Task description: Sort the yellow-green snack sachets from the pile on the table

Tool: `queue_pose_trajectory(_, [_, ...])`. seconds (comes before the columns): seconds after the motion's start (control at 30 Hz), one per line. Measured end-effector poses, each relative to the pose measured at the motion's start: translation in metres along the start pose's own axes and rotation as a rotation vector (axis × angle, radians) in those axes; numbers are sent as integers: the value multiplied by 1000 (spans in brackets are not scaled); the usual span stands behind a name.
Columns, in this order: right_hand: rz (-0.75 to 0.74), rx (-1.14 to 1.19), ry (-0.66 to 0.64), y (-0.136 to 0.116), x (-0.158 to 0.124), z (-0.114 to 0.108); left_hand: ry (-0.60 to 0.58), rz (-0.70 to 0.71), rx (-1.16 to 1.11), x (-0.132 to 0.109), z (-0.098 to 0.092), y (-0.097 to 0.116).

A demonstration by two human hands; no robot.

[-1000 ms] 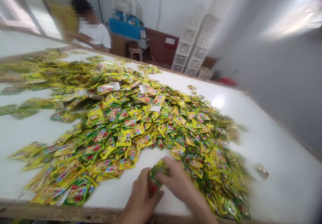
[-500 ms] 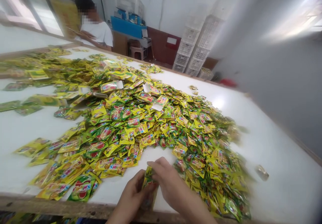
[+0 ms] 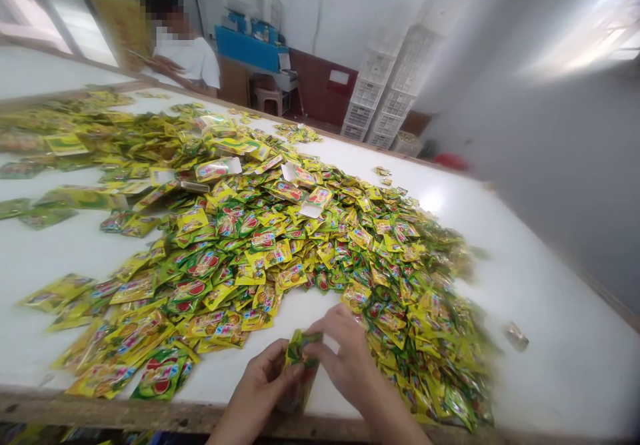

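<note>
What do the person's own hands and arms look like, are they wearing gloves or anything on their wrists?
Both are bare: the left hand and the right hand wear no gloves. The forearms show no sleeve down to the bottom edge of the view, and no ring, watch or bracelet can be made out.

Head-worn view, looking forward and down at the fingers (image 3: pixel 330 328)

The one camera looks from above and behind the fingers, angled down across the counter (image 3: pixel 560 311), with its near wooden edge (image 3: pixel 150 408) just below them. The fingers and the heap of foil sachets (image 3: pixel 250 251) beyond them fill the lower frame; farther off, past the counter, a seated person (image 3: pixel 185 51) and stacked white crates (image 3: pixel 387 91) appear small along the top, while a blurred pale surface (image 3: pixel 560 131) takes up the upper right.
</note>
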State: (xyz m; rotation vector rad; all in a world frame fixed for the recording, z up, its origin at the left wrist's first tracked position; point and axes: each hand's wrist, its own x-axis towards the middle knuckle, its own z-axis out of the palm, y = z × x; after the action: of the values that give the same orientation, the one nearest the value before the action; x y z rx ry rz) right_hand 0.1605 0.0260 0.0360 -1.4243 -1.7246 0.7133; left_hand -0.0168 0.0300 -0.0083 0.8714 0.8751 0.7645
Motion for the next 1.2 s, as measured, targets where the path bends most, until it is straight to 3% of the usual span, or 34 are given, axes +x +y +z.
queue_pose_trajectory(0.2, [-128,-63,-43,-3,-4,4,-44,-4,30,-1,-3,0])
queue_pose_trajectory(0.37, [-150,-137,55,-1,-7,11,-17,16,105,1,-2,2])
queue_pose_trajectory(0.6, [-144,-242,-272,-7,-3,-1,-56,35,168,3,-4,-2])
queue_pose_trajectory(0.67, [-140,-190,-310,-8,-5,1,-72,44,205,4,-6,-5])
queue_pose_trajectory(0.77, [-28,34,-174,-2,-11,3,-66,41,236,3,-8,-7])
queue_pose_trajectory(0.87, [311,368,36,11,-20,7,-36,-15,205,-4,-10,0])
queue_pose_trajectory(0.93, [520,606,17,19,-27,14,28,-93,150,-8,-10,8])
queue_pose_trajectory(1.0, [618,759,-73,22,-31,22,66,-151,125,-9,-10,19])
queue_pose_trajectory(1.07, [608,728,-81,19,-32,30,31,-143,156,-6,-9,27])
queue_pose_trajectory(1.2, [378,447,69,10,-23,32,43,27,339,6,-16,30])
